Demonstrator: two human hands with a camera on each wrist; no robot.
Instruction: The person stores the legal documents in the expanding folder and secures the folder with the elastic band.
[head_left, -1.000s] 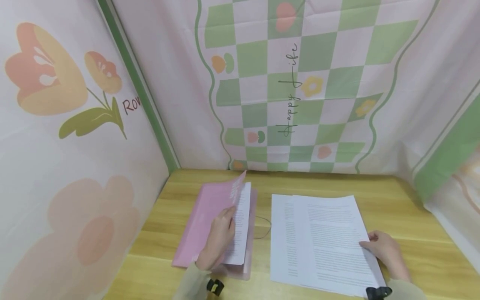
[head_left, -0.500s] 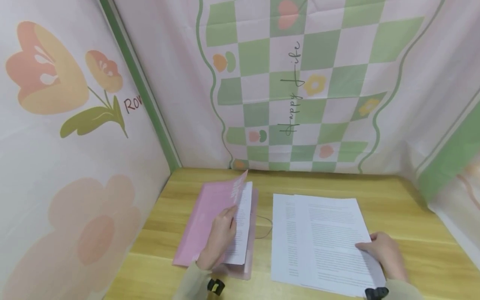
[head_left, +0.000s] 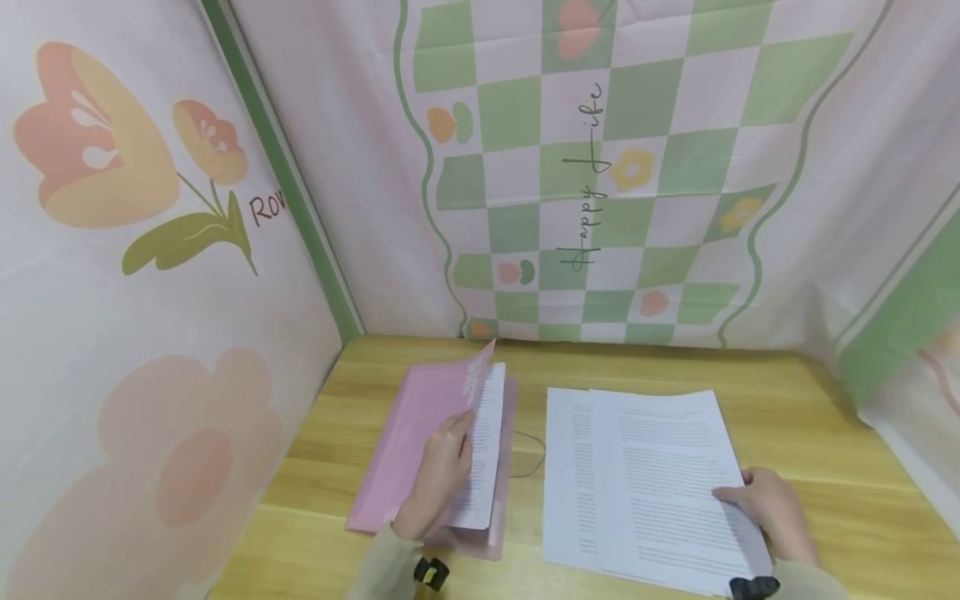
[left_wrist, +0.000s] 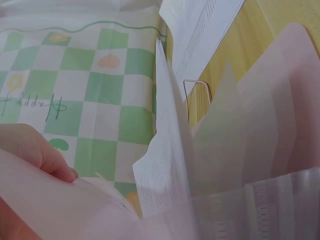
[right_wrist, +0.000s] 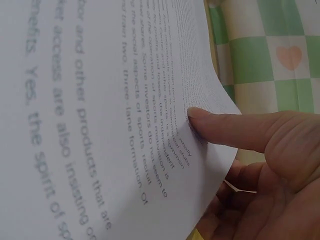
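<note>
A pink folder (head_left: 397, 425) lies on the left of the table, its front cover partly lifted. My left hand (head_left: 441, 475) grips the free edge of that cover, and printed sheets (head_left: 487, 467) show inside. In the left wrist view, the fingers (left_wrist: 47, 155) curl over the cover edge, apart from the sheets. To the right lie overlapping printed papers (head_left: 660, 467). My right hand (head_left: 776, 508) pinches their right edge, thumb on the printed face and fingers beneath. The right wrist view shows the thumb (right_wrist: 235, 131) on the top paper (right_wrist: 100, 125), which bends upward at its edge.
A thin cord loop (head_left: 542, 454) sticks out from the folder's right side toward the papers. The wooden table (head_left: 622, 367) ends at a checked curtain (head_left: 577, 208) behind. A flowered curtain (head_left: 210, 317) borders the left side.
My right thumb has slid a little farther in over the top paper. The left hand, raised cover and folder hold still; the head view has shifted slightly.
</note>
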